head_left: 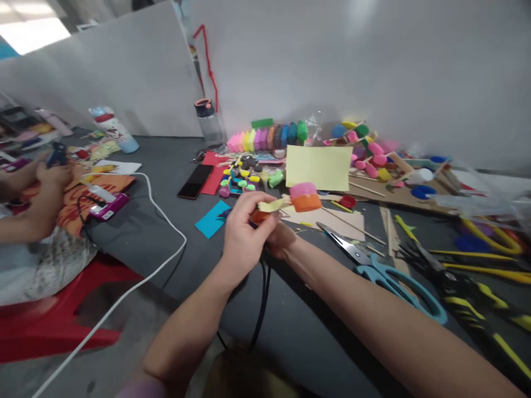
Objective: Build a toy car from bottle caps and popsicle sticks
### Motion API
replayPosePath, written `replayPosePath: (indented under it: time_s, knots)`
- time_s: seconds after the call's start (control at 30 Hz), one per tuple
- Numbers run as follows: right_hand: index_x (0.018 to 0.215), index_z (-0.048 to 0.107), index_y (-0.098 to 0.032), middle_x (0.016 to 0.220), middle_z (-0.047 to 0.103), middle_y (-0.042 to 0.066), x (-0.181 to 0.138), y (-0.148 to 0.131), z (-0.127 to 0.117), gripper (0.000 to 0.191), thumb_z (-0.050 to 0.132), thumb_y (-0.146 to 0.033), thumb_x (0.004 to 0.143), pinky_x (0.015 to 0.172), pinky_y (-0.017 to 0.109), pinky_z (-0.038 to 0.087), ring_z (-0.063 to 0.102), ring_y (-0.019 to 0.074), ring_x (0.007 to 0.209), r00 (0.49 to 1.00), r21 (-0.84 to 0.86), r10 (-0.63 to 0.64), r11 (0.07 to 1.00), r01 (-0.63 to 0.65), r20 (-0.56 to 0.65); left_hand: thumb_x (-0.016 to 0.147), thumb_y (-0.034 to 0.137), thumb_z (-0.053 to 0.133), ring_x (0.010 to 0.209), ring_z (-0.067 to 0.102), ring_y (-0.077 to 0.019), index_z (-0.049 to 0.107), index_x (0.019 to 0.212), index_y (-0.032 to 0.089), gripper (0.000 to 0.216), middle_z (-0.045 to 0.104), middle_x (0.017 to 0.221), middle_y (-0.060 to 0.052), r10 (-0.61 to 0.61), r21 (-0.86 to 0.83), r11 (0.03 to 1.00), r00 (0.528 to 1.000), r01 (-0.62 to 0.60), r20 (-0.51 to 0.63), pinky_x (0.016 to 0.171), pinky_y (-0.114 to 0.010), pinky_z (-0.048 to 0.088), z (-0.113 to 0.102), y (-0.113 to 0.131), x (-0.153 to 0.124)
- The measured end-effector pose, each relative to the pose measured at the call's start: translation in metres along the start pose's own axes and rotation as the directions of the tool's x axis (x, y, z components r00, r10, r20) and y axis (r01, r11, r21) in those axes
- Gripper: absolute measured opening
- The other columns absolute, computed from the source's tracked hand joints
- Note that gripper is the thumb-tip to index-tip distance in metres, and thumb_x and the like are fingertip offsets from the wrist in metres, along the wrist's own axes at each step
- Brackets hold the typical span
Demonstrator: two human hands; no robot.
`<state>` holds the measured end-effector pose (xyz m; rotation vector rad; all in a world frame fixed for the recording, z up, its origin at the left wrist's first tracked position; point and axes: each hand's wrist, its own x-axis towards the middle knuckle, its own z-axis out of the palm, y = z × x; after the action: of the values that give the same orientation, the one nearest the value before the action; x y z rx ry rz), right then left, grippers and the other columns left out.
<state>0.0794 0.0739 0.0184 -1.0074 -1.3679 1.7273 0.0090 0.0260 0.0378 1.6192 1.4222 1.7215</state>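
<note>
My left hand [244, 229] is closed, thumb and fingers pinching a pale yellow strip [276, 205]. At the strip's right end is a rounded foam-like piece [306, 202], pink on top and orange below. My right hand [283, 239] is bent in close behind and under the left; its fingers are hidden. A bit of orange and something dark blue show around the hands, too covered to name. Black cords [262, 298] hang below them. Just left of the hands lies a blue paper piece [211, 219]. Blue-handled scissors [384, 273] lie open beside my right forearm.
Behind stand a row of colored clay packs [269, 137], a yellow sheet [318, 168] and a clear bottle [208, 122]. A phone [196, 181] and white cable [178, 237] lie left. Black-yellow pliers [452, 282] lie right. Another person's hands [53, 171] work far left.
</note>
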Motion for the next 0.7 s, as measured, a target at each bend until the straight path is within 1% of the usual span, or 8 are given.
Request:
replayPosePath:
  time_s: [0.1, 0.2, 0.37, 0.47, 0.57, 0.6, 0.63, 0.7]
  knots:
    - [0.088, 0.070, -0.028, 0.078, 0.069, 0.005, 0.006, -0.002, -0.006, 0.013, 0.059, -0.025, 0.095, 0.064, 0.025, 0.057, 0.066, 0.0181, 0.084, 0.996, -0.167, -0.060, 0.984, 0.069, 0.062, 0.083, 0.018, 0.071, 0.104, 0.065, -0.0206, 0.067, 0.097, 0.023, 0.015, 0.070, 0.103, -0.005, 0.033, 0.030, 0.999, 0.999, -0.034, 0.019, 0.091, -0.033, 0.052, 0.000, 0.000, 0.001]
    - [0.085, 0.068, -0.027, 0.075, 0.069, 0.004, 0.003, -0.006, -0.024, 0.015, 0.056, -0.022, 0.092, 0.058, 0.028, 0.057, 0.067, 0.0184, 0.075, 0.988, -0.320, -0.038, 0.944, 0.084, 0.148, 0.085, 0.020, 0.070, 0.103, 0.065, -0.0215, 0.067, 0.098, 0.023, 0.014, 0.069, 0.104, -0.005, 0.023, 0.028, 0.999, 0.999, -0.024, 0.039, 0.091, -0.035, 0.052, -0.003, 0.000, 0.000]
    - [0.081, 0.067, -0.018, 0.075, 0.069, 0.003, -0.043, -0.028, -0.073, 0.019, 0.054, -0.028, 0.092, 0.062, 0.027, 0.051, 0.064, 0.0150, 0.068, 0.992, -0.593, -0.005, 0.801, 0.081, 0.129, 0.084, 0.021, 0.071, 0.101, 0.065, -0.0211, 0.067, 0.100, 0.022, 0.016, 0.067, 0.104, -0.005, -0.050, -0.028, 0.998, 0.996, 0.052, 0.070, 0.090, -0.034, 0.051, -0.003, -0.001, -0.002]
    - [0.085, 0.067, -0.018, 0.078, 0.066, 0.003, -0.091, -0.036, -0.096, 0.019, 0.058, -0.033, 0.093, 0.067, 0.029, 0.043, 0.058, 0.0166, 0.073, 0.996, -0.767, -0.083, 0.638, 0.069, 0.021, 0.081, 0.022, 0.074, 0.098, 0.065, -0.0204, 0.068, 0.106, 0.023, 0.026, 0.069, 0.106, -0.004, -0.073, -0.046, 0.996, 0.992, 0.078, 0.102, 0.085, -0.031, 0.051, 0.001, -0.003, -0.007]
    - [0.084, 0.067, -0.015, 0.082, 0.064, 0.007, -0.133, -0.025, -0.103, 0.015, 0.068, -0.029, 0.089, 0.068, 0.033, 0.040, 0.056, 0.0199, 0.073, 0.994, -0.886, -0.112, 0.463, 0.036, -0.018, 0.080, 0.021, 0.074, 0.097, 0.066, -0.0198, 0.069, 0.105, 0.023, 0.026, 0.068, 0.106, -0.003, -0.100, -0.051, 0.992, 0.977, 0.111, 0.191, 0.085, -0.030, 0.051, 0.007, 0.000, -0.016]
    - [0.088, 0.066, -0.014, 0.087, 0.064, 0.009, -0.142, -0.018, -0.103, 0.019, 0.068, -0.033, 0.089, 0.067, 0.033, 0.041, 0.057, 0.0213, 0.074, 0.990, -0.958, -0.134, 0.275, 0.082, 0.046, 0.081, 0.021, 0.074, 0.097, 0.066, -0.0197, 0.069, 0.105, 0.023, 0.025, 0.068, 0.106, -0.003, -0.112, -0.049, 0.991, 0.968, 0.126, 0.223, 0.085, -0.030, 0.051, 0.010, 0.001, -0.019]
    - [0.092, 0.066, -0.013, 0.090, 0.064, 0.011, -0.148, -0.010, -0.101, 0.022, 0.070, -0.035, 0.089, 0.068, 0.034, 0.043, 0.058, 0.0230, 0.077, 0.982, -0.981, -0.156, 0.140, 0.131, 0.109, 0.081, 0.021, 0.074, 0.097, 0.066, -0.0198, 0.069, 0.104, 0.023, 0.024, 0.068, 0.106, -0.003, -0.125, -0.045, 0.989, 0.960, 0.141, 0.251, 0.085, -0.030, 0.052, 0.012, 0.002, -0.023]
    - [0.093, 0.065, -0.013, 0.094, 0.063, 0.012, -0.152, 0.005, -0.097, 0.021, 0.071, -0.032, 0.088, 0.071, 0.036, 0.046, 0.059, 0.0259, 0.083, 0.971, -0.982, -0.177, 0.067, 0.177, 0.163, 0.081, 0.021, 0.073, 0.098, 0.066, -0.0205, 0.069, 0.105, 0.023, 0.024, 0.068, 0.107, -0.004, -0.145, -0.023, 0.987, 0.944, 0.159, 0.295, 0.087, -0.031, 0.052, 0.015, 0.005, -0.028]
